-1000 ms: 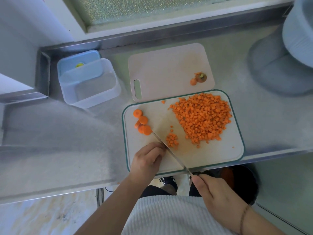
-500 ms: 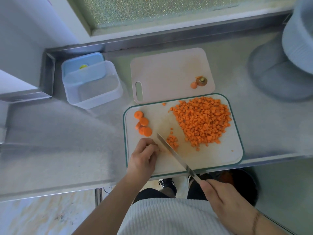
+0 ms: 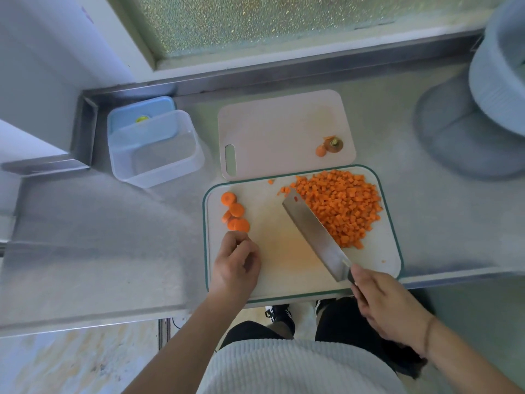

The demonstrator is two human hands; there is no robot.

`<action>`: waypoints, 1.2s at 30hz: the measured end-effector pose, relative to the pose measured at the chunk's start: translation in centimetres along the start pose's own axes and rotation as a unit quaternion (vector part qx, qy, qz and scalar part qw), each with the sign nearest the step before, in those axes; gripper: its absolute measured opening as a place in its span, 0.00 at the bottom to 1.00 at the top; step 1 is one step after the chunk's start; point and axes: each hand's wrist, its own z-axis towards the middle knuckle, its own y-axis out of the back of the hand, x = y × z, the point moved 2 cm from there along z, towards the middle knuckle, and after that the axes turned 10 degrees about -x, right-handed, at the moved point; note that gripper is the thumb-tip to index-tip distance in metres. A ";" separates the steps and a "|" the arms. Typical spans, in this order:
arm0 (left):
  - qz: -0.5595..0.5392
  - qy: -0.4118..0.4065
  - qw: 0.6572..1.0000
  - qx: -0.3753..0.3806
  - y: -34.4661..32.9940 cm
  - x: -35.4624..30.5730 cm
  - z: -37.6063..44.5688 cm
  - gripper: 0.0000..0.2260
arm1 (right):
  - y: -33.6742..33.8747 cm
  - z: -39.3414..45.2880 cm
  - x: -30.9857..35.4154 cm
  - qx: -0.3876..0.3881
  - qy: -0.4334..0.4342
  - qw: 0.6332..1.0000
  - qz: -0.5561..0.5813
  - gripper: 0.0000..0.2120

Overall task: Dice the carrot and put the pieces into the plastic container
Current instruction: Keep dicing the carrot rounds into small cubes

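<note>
A pile of diced carrot (image 3: 341, 206) covers the right half of the green-rimmed cutting board (image 3: 284, 268). Several round carrot slices (image 3: 235, 213) lie at the board's left edge. My right hand (image 3: 383, 305) grips the handle of a cleaver (image 3: 315, 234), whose broad blade lies tilted against the left flank of the pile. My left hand (image 3: 235, 265) rests on the board just below the slices, fingers loosely curled, holding nothing that I can see. The clear plastic container (image 3: 156, 149) stands empty at the back left, its blue lid (image 3: 142, 115) behind it.
A second, pale cutting board (image 3: 278, 129) lies behind the first, with the carrot's stem end (image 3: 332, 145) on it. A grey ribbed basin (image 3: 500, 64) stands at the far right. A raised steel ledge runs along the counter's back and left.
The cleaver has swept right and turned its flat side up, pushing the small heap of dice into the big pile. My left hand has drawn back slightly toward the slices.
</note>
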 end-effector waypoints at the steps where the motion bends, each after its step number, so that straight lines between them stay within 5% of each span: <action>1: -0.002 -0.008 1.000 -0.001 -0.6 -0.3 0.3 0.05 | 0.2 0.2 0.1 0.010 -0.001 1.000 0.007 0.22; 5: -0.016 -0.022 0.999 0.028 -3.9 -1.6 1.7 0.06 | 0.8 -0.4 1.1 0.061 0.008 0.997 0.042 0.21; 8: -0.041 0.011 0.998 0.040 -5.1 -2.1 3.0 0.11 | 2.5 -0.4 1.1 -0.006 0.127 0.991 -0.044 0.24; 11: -0.038 0.050 0.998 -0.001 -4.1 -2.2 3.9 0.07 | 4.9 0.1 0.6 -0.064 0.209 0.960 -0.173 0.26; 16: -0.034 0.088 0.992 -0.082 -0.4 -4.5 5.4 0.08 | 6.5 0.5 2.4 -0.080 0.260 0.841 -0.468 0.21; 18: 0.004 -0.006 1.000 -0.024 -0.3 -5.1 6.2 0.03 | 6.6 1.0 3.0 -0.076 0.284 0.800 -0.522 0.24; 20: 0.057 -0.084 0.991 0.083 -1.1 -6.0 7.0 0.09 | 6.8 1.1 3.6 -0.066 0.299 0.782 -0.543 0.25; 25: 0.123 -0.090 0.962 0.226 -4.7 -8.0 8.4 0.15 | 6.7 1.3 4.9 -0.061 0.346 0.739 -0.574 0.34; 32: 0.130 -0.003 0.961 0.243 -8.2 -8.0 10.1 0.04 | 7.3 0.2 5.8 -0.073 0.335 0.735 -0.585 0.27; 36: 0.088 -0.025 0.973 0.210 -7.2 -7.3 11.0 0.14 | 7.8 0.5 4.6 -0.060 0.327 0.764 -0.553 0.42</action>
